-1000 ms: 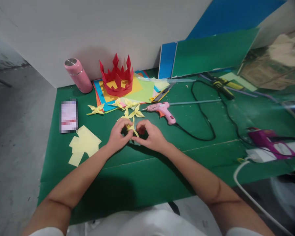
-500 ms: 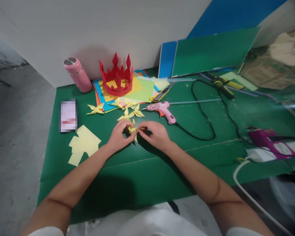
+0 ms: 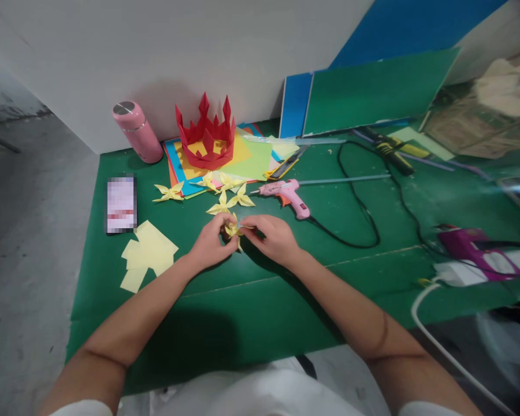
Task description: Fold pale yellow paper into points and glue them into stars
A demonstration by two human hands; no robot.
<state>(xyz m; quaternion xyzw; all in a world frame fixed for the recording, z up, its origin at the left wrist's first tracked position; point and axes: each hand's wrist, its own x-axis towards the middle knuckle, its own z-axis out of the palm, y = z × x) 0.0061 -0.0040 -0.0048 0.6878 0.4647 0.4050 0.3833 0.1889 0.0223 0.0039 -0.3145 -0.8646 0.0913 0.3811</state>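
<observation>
Between my two hands is a yellow folded paper flower (image 3: 233, 230), partly hidden by fingers. My left hand (image 3: 212, 241) pinches its left side. My right hand (image 3: 272, 238) has thumb and forefinger closed on a petal at its right. Just beyond them lie several finished-looking yellow paper flowers (image 3: 241, 196), some resting on a stack of coloured paper (image 3: 260, 163). A pink hot glue gun (image 3: 286, 193) lies on its side right of the flowers, nozzle pointing left. Several loose yellow paper squares (image 3: 151, 251) lie left of my left hand.
On the green table (image 3: 286, 312) stand a red paper crown (image 3: 208, 150) and a pink bottle (image 3: 137, 133). A phone (image 3: 121, 205) lies at the left. A yellow utility knife (image 3: 286, 163), black cable (image 3: 351, 242), pliers-like tool (image 3: 392, 151) and white power strip (image 3: 457, 273) are rightward.
The fingers of my right hand have shifted slightly on the flower, and more of its petals show between my hands. Everything else on the table stays put.
</observation>
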